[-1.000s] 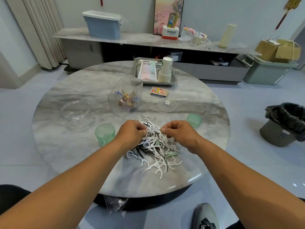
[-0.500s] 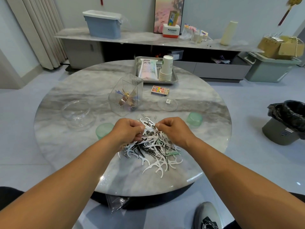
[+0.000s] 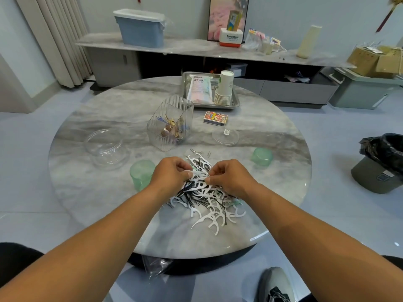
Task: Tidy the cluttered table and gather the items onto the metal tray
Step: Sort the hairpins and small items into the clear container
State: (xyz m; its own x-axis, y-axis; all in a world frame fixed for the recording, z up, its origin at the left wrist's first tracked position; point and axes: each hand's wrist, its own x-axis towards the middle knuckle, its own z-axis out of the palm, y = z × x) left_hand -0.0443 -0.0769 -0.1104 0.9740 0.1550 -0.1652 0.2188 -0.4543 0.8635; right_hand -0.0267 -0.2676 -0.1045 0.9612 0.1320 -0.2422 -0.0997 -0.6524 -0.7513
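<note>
A heap of white floss picks (image 3: 209, 205) mixed with black hairpins lies on the near part of the round marble table (image 3: 87, 192). My left hand (image 3: 170, 173) and my right hand (image 3: 231, 177) sit close together on the heap's far side, each pinching white floss picks between thumb and fingers. The metal tray (image 3: 235, 101) stands at the table's far edge and holds a flat white packet (image 3: 200, 88) and a stack of paper cups (image 3: 224, 88). A green cup (image 3: 140, 173) stands just left of my left hand.
A clear ribbed box (image 3: 172, 123) with small items stands behind the heap. A clear jar (image 3: 106, 147) is at the left, its lid (image 3: 225, 136) at the right, a card box (image 3: 215, 117) near the tray, a green lid (image 3: 261, 156) at right. A bin (image 3: 383, 162) stands on the floor.
Both hands have stayed on the heap's far side and drawn slightly closer together, working picks between the fingers. The view has shifted a little.
</note>
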